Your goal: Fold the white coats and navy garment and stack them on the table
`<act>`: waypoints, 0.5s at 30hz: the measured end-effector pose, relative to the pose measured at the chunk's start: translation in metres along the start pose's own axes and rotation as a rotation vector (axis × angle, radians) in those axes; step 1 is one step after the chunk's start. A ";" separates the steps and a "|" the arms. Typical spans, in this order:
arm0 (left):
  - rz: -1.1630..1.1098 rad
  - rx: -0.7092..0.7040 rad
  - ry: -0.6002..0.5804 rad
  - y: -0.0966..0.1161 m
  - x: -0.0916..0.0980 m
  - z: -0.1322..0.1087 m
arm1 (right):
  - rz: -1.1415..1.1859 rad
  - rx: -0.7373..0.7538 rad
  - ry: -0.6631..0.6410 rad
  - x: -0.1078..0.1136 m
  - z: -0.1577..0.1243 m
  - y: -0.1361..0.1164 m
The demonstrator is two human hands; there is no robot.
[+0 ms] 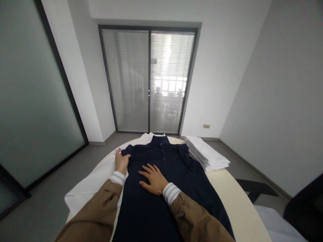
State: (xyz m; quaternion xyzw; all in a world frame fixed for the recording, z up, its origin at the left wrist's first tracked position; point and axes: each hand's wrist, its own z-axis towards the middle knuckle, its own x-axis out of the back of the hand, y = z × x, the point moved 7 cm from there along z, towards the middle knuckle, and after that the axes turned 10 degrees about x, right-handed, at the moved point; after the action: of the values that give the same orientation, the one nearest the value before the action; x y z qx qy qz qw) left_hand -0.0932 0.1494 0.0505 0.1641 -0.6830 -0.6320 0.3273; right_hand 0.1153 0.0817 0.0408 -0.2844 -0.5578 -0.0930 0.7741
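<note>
A dark navy shirt (151, 215) with a buttoned front lies spread on the table, its collar (160, 140) pointing away from me. My left hand (122, 162) is closed on the shirt's edge near the left shoulder, thumb on top and fingers partly hidden. Flat on the chest of the shirt rests my right hand (153, 179), its fingers spread. White cloth (93, 181) lies on the left side, partly under the navy shirt and my left forearm.
A pale round table (227, 188) carries the clothes. At its far right sits a stack of folded white cloth (205, 153). Dark chair parts (306, 208) and more white fabric (277, 223) are at the lower right. Glass doors with blinds (148, 80) stand beyond.
</note>
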 end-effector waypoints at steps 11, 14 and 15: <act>0.397 -0.762 -0.508 0.019 -0.053 -0.092 | 0.040 -0.051 0.153 0.011 -0.001 0.010; 0.378 -0.699 -0.444 0.006 -0.052 -0.082 | 0.046 -0.121 0.215 0.016 -0.002 0.015; 0.442 -0.689 -0.464 0.000 -0.055 -0.079 | 0.038 -0.147 0.226 0.016 -0.002 0.017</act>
State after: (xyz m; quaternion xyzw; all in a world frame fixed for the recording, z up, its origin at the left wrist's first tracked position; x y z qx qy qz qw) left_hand -0.0008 0.1246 0.0360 -0.2494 -0.5071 -0.7570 0.3281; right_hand 0.1306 0.0969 0.0498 -0.3386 -0.4534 -0.1502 0.8107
